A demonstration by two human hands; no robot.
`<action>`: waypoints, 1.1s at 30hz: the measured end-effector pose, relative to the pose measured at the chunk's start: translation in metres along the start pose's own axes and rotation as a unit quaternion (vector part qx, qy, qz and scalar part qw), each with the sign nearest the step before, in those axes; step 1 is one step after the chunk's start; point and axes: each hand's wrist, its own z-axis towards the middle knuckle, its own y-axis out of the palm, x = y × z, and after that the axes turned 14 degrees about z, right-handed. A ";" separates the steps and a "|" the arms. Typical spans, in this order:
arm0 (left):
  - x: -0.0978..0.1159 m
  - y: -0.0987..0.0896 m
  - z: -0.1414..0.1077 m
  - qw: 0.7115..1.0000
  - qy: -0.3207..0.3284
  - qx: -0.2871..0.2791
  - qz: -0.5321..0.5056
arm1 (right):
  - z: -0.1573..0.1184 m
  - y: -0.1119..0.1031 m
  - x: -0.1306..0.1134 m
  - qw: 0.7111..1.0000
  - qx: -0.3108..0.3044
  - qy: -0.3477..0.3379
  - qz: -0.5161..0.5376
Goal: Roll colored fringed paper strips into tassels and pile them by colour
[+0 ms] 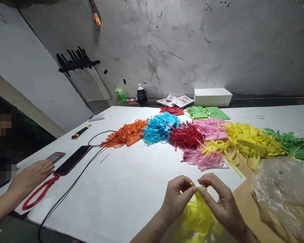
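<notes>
Near the table's front edge, my left hand [180, 195] pinches the upper end of a yellow fringed paper bundle [198, 216] between thumb and fingers. My right hand [219, 199] grips the same end from the other side, its thumb meeting the left thumb. Below the hands the bundle spreads out, blurred, with something like clear plastic around its lower part. Beyond my hands lie fringed paper piles: pink [205, 159], yellow [253, 140], red [186, 135], blue [160, 128] and orange [130, 132].
A crumpled clear plastic bag [281, 192] lies at right, near green fringed paper [291, 143]. Leftward, another person's hand [34, 173] touches a phone [56, 157]. A black phone [73, 160], a cable [83, 168] and a cutter [81, 132] lie nearby. A white box [212, 97] stands behind.
</notes>
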 end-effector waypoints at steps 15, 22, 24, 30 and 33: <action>0.015 0.007 -0.004 0.987 0.063 -0.046 0.137 | -0.003 -0.002 -0.003 0.998 0.049 -0.003 0.048; 0.025 -0.004 -0.003 0.989 -0.023 -0.105 -0.105 | 0.001 -0.010 -0.009 0.987 0.014 0.047 0.155; 0.022 -0.004 -0.002 0.980 -0.063 -0.117 -0.147 | 0.002 -0.010 -0.011 0.986 0.005 0.054 0.158; 0.017 -0.001 -0.003 0.971 -0.090 -0.128 -0.183 | 0.001 -0.007 -0.010 0.988 -0.005 0.053 0.145; 0.021 0.000 -0.004 0.992 -0.036 -0.071 -0.097 | 0.001 -0.006 -0.008 0.997 0.012 0.038 0.073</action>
